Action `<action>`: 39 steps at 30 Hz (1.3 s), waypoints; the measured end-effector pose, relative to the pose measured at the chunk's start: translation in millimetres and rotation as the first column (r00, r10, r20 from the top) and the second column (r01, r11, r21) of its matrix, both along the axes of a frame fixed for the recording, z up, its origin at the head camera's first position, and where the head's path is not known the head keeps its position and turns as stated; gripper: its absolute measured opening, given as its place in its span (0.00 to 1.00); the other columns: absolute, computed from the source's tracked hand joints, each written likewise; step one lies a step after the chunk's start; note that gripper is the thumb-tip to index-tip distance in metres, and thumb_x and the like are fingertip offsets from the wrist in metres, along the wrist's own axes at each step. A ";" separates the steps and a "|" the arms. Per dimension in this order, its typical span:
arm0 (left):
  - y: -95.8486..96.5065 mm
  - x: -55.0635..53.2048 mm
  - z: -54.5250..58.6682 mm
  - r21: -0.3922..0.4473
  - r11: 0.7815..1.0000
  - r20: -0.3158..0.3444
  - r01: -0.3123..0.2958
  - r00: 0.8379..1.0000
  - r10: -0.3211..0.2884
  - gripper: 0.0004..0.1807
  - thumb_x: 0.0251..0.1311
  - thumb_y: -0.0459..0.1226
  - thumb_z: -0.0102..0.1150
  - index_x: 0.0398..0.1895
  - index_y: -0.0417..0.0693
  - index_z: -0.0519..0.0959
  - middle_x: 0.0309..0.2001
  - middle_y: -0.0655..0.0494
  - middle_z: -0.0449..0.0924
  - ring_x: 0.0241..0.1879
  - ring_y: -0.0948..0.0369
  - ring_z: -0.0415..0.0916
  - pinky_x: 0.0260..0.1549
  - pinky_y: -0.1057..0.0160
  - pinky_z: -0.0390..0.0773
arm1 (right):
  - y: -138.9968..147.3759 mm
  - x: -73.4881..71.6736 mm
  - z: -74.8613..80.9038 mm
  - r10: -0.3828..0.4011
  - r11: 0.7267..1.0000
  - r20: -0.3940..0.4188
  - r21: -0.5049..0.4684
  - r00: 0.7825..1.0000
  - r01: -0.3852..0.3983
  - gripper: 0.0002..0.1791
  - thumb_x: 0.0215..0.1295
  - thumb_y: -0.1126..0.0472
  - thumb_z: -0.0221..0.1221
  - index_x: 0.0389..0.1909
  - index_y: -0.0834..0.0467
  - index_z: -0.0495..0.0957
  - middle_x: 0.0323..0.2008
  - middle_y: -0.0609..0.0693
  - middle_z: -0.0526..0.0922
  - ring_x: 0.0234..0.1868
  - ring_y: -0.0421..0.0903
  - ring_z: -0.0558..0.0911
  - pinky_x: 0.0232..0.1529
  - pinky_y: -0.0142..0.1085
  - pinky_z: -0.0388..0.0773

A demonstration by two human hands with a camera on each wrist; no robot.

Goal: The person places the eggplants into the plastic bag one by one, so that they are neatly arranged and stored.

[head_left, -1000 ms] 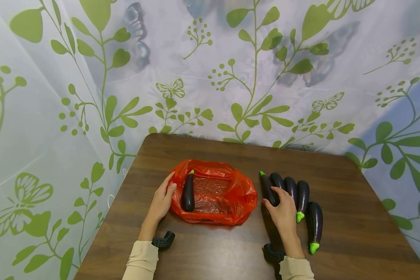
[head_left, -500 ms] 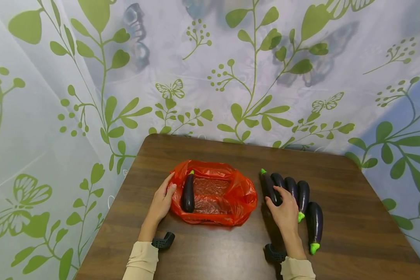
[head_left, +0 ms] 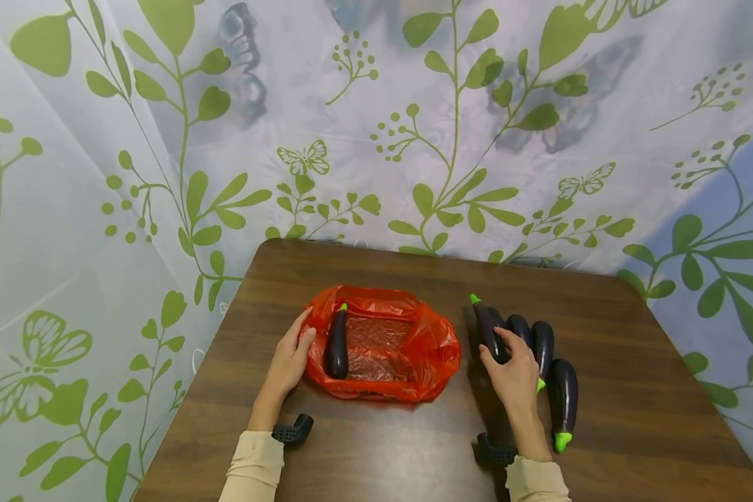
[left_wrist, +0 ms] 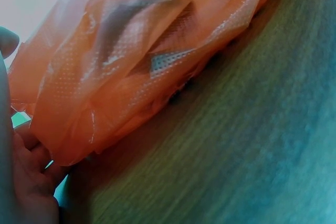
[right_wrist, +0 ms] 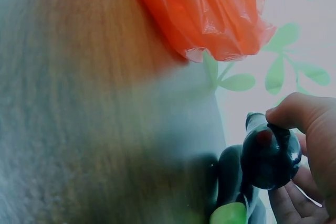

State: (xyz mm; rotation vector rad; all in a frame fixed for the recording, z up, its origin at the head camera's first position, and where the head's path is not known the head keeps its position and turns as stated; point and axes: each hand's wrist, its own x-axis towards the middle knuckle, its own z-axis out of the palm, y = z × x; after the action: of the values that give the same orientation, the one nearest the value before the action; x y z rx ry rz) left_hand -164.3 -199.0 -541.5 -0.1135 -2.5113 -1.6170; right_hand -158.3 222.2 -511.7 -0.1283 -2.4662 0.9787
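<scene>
A red plastic bag (head_left: 438, 352) lies open-mouthed on the table, with one eggplant (head_left: 337, 348) inside along its left wall. My left hand (head_left: 291, 362) holds the bag's left rim; in the left wrist view some fingers (left_wrist: 39, 156) show against the thin plastic. To the right of the bag, my right hand (head_left: 516, 369) grips the rounded end of a dark eggplant (head_left: 487, 324) between thumb and fingers. Its green stem end points away. In the right wrist view this gripped eggplant (right_wrist: 268, 158) appears above its neighbours; whether it touches them is unclear.
Several more eggplants lie beside and partly under my right hand, including one (head_left: 543, 341) partly hidden and a nearer one (head_left: 563, 394) with its green stem toward me. The brown wooden table (head_left: 383, 453) meets a leaf-patterned curtain (head_left: 351, 139) at the back.
My right hand has shifted slightly right with the gripped eggplant, whose stem end has moved away and right, now overlapping the neighbouring eggplant. The left hand and bag stay nearly still.
</scene>
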 end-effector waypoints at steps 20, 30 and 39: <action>-0.9 -2.0 -3.3 -0.004 1.000 -0.051 0.003 0.999 -0.003 0.28 0.80 0.48 0.46 0.78 0.53 0.64 0.76 0.43 0.65 0.75 0.43 0.63 0.74 0.38 0.59 | -4.9 -1.4 8.8 -0.008 0.998 -0.073 -0.055 0.997 0.004 0.25 0.58 0.65 0.73 0.58 0.61 0.82 0.54 0.64 0.84 0.51 0.63 0.84 0.52 0.54 0.79; -1.2 -2.2 -5.2 -0.004 1.000 -0.047 0.004 0.999 -0.004 0.28 0.80 0.48 0.46 0.79 0.54 0.63 0.76 0.44 0.65 0.75 0.43 0.63 0.74 0.38 0.59 | -8.5 -0.4 17.2 -0.008 0.997 -0.101 -0.071 0.995 0.001 0.25 0.59 0.65 0.73 0.58 0.61 0.82 0.54 0.64 0.84 0.52 0.61 0.84 0.53 0.54 0.79; -1.6 -2.1 -6.3 0.005 1.000 -0.045 0.012 0.999 -0.011 0.28 0.80 0.48 0.45 0.79 0.55 0.63 0.77 0.44 0.64 0.75 0.42 0.62 0.74 0.37 0.59 | -11.2 1.9 24.5 -0.016 0.996 -0.094 -0.094 0.995 0.007 0.26 0.60 0.62 0.73 0.60 0.58 0.82 0.54 0.60 0.85 0.51 0.57 0.85 0.53 0.17 0.72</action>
State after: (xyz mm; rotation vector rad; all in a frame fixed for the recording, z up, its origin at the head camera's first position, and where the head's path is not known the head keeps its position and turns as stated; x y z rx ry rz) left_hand -166.4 -200.7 -547.8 -0.1619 -2.4777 -1.6065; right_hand -156.4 211.0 -487.1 -0.1243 -2.3319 1.0707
